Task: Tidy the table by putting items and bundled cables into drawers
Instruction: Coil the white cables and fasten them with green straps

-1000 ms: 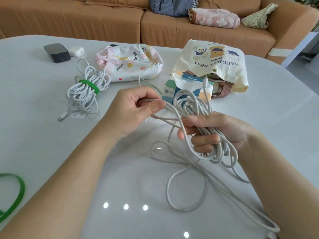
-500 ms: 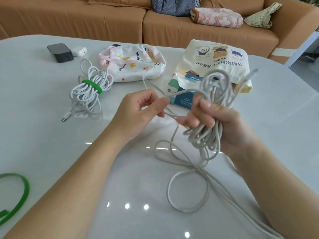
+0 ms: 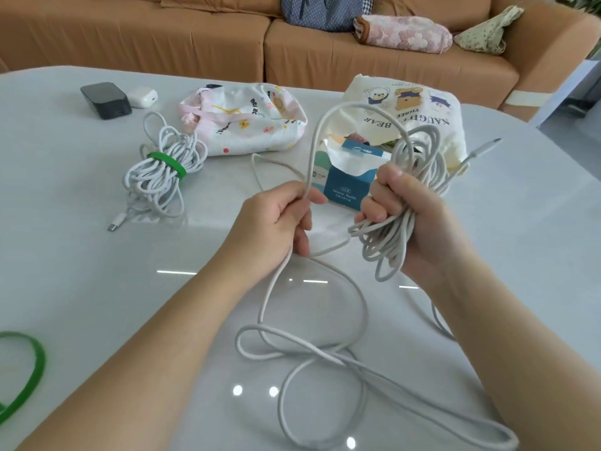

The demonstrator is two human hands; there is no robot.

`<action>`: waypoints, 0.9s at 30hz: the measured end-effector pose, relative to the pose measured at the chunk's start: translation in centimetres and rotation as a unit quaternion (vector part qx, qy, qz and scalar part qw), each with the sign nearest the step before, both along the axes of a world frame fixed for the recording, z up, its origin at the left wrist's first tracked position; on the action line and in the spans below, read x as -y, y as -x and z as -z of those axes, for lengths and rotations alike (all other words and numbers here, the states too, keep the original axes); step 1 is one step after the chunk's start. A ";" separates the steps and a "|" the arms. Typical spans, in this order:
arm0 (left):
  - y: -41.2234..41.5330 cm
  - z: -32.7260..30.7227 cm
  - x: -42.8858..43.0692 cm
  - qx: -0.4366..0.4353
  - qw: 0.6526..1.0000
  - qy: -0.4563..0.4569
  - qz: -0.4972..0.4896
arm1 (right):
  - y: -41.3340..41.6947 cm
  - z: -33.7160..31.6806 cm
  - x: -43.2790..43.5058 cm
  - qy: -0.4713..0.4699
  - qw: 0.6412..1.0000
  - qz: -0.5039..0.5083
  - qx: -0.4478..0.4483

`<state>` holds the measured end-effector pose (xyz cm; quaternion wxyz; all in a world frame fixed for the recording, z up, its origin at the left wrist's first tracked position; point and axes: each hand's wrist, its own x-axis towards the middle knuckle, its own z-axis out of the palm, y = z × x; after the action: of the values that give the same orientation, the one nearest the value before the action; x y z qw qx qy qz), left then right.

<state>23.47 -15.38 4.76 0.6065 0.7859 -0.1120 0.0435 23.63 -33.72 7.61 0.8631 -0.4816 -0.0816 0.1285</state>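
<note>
Within the clenched fingers (image 3: 388, 187) of the right hand (image 3: 422, 222) sits a coiled, long white cable (image 3: 387, 242); the left hand (image 3: 276, 219) pinches its loose strand just beside them.

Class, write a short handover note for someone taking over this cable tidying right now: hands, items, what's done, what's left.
Left hand pinches the white cable's free run; right hand grips its coiled part.
Its loose length lies looped on the table.
Done: one bundled cable, green tie on, lying on the table.
Left: finish coiling, bind with the spare green strap, put both bundles in drawers; none in view.
</note>
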 end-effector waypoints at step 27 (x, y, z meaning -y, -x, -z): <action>1.0 -1.2 0.2 -0.057 0.976 -0.179 0.112 | -0.3 0.5 0.2 0.139 0.988 0.043 0.055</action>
<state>22.49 -15.54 6.01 0.4625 0.8654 -0.1708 -0.0900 23.89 -33.93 7.08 0.7867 -0.6062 -0.0897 0.0751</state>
